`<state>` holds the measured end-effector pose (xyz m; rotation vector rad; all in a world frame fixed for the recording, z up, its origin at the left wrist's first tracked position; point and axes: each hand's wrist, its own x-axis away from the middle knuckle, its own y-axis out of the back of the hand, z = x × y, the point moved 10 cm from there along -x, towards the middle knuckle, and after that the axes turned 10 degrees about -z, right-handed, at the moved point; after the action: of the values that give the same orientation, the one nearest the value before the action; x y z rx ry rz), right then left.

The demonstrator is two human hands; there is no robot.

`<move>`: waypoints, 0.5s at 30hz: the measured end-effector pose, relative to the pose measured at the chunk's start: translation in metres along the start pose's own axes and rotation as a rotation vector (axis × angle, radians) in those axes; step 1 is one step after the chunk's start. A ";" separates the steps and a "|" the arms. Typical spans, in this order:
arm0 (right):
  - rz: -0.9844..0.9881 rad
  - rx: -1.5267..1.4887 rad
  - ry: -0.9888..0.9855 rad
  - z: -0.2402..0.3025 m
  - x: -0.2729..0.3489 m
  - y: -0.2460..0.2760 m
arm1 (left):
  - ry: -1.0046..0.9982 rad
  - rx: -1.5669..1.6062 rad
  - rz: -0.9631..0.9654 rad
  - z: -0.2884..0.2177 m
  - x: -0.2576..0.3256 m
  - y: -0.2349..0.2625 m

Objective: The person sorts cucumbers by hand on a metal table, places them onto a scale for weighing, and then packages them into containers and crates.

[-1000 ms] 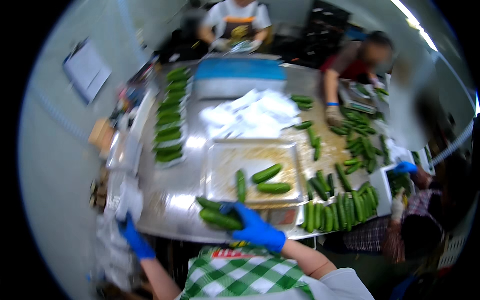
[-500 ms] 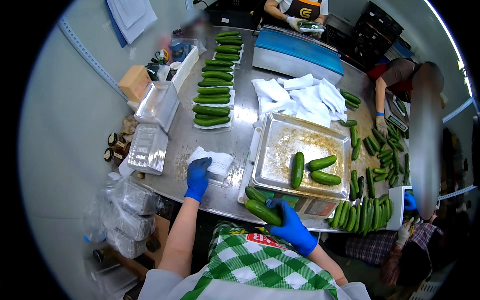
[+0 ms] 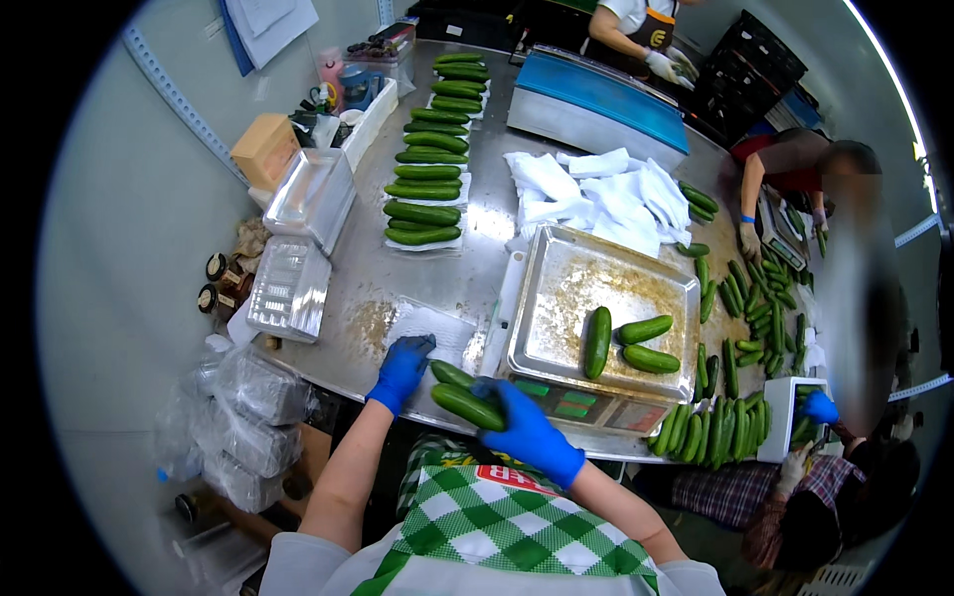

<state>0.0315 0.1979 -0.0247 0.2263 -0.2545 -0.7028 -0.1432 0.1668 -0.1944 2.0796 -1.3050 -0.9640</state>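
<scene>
And there's the right grip, blue-gloved, clamped around two cucumbers at the bench's near edge! Just beside them, the left grip is at a white pad; pinching it or not, I can't tell. Rightward, three more cucumbers lie in a metal tray; beyond, white cloths sit heaped.

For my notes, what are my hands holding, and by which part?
Right hand: two cucumbers, by their right-hand ends. Left hand: at the white sheet; any grip unclear.
</scene>
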 end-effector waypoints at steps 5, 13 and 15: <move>0.075 0.229 0.038 -0.026 -0.066 -0.055 | 0.409 0.368 0.144 -0.002 0.013 0.005; -0.153 0.381 0.220 -0.097 -0.132 -0.090 | -0.015 -0.013 0.111 -0.032 0.007 0.012; -0.090 0.571 0.104 -0.108 -0.138 -0.104 | 0.249 0.339 0.029 0.009 0.024 0.005</move>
<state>-0.1004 0.2246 -0.1777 0.8207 -0.3433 -0.6929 -0.1458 0.1428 -0.2040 2.3334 -1.4364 -0.4729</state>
